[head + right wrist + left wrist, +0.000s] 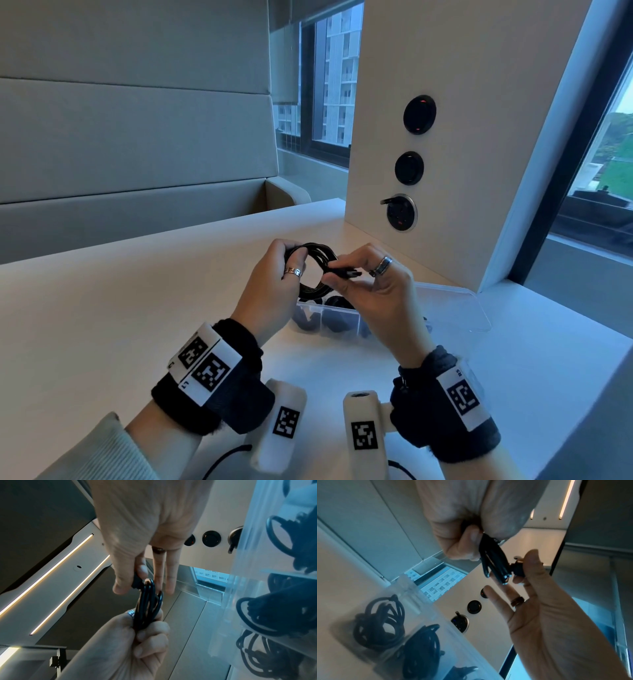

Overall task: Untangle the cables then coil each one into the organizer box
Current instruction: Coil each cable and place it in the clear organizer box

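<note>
A black cable point(317, 270) is wound into a small coil and held in the air above the clear organizer box point(445, 308). My left hand point(274, 277) grips the coil's left side, fingers curled round the loops point(493, 561). My right hand point(370, 284) pinches the cable's plug end point(346, 273) between thumb and forefinger at the coil's right side; its other fingers are stretched out point(164, 574). The coil point(147, 607) shows edge-on in the right wrist view. Other coiled black cables point(380, 622) lie in the box's compartments.
The white table point(137, 308) runs left and toward me. A white panel point(445, 137) with round black sockets point(409, 168) rises just behind the box. A padded bench back point(137, 137) stands at the far left. Windows lie behind and to the right.
</note>
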`<state>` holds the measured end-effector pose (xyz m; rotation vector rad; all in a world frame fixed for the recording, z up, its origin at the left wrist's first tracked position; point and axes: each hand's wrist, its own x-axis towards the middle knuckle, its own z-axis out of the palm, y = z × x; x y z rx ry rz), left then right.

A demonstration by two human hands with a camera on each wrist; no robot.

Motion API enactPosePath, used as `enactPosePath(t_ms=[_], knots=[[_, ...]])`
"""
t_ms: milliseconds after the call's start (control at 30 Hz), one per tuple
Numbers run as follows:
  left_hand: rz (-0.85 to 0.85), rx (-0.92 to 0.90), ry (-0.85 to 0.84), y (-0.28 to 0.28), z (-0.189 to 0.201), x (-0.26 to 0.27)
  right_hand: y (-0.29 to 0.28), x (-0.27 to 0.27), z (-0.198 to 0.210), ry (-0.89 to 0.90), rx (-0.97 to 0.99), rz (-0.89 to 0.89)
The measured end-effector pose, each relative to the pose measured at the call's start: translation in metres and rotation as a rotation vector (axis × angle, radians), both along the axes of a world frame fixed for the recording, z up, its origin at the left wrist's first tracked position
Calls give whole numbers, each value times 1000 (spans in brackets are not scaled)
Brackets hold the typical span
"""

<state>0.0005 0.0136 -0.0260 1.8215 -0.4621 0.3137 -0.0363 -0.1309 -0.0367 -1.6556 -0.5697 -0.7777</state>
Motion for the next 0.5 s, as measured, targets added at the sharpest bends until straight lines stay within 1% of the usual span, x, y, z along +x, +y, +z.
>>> enactPosePath(t_ms=[100,167,267,333,400,467,500], knots=[[1,-78,35,3,0,2,5,-4,1,177,-46,74],[8,-119,61,3,1,2,7,-8,6,240,-89,102],[-14,-149,62,1,2,1,4,-10,14,298,-144,71],[-22,-190,61,-1,4,-3,0,-11,16,352,-147,38],[-41,-224,48,-5,7,-7,-5,-14,19,437,-49,43],[-83,-271,58,-12,11,-12,-10,-19,22,568,99,126],[-117,-321,96,-16,12,-14,-11,-23,25,634,149,177]])
